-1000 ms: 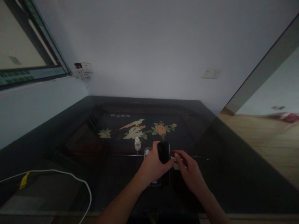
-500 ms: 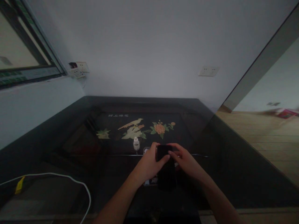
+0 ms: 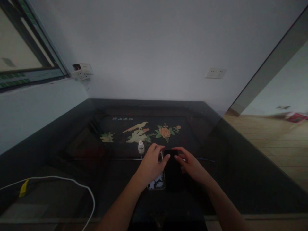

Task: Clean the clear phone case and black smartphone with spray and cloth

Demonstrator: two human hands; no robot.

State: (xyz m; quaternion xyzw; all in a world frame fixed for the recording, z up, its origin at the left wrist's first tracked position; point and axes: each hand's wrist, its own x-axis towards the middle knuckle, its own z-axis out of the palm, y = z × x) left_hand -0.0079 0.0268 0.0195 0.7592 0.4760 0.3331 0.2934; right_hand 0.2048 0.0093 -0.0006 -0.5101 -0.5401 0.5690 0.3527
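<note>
A black phone [image 3: 173, 176] lies face up and dark in front of me. My right hand [image 3: 191, 164] grips its upper right edge, thumb on the front and fingers curled around the far corner. To the left of the phone is a clear-edged phone case [image 3: 157, 183] with a black-and-white pattern. Over that case hovers my left hand [image 3: 152, 163], thumb and fingers apart, the thumb tip close to the phone's left edge. Part of the case is hidden under this hand. Just beyond it stands a small clear bottle [image 3: 141, 147] with a white cap.
Everything rests on a glossy black tabletop [image 3: 240, 179] decorated with a bird and flowers [image 3: 165, 132]. A white cable [image 3: 60, 177] with a yellow tag [image 3: 23, 188] curves across the left side. Wall sockets [image 3: 216, 73] are above the far edge.
My left hand has come off the phone and shifted left over the case, uncovering more of the case's pattern. The phone has moved slightly right, with my right hand still on it.
</note>
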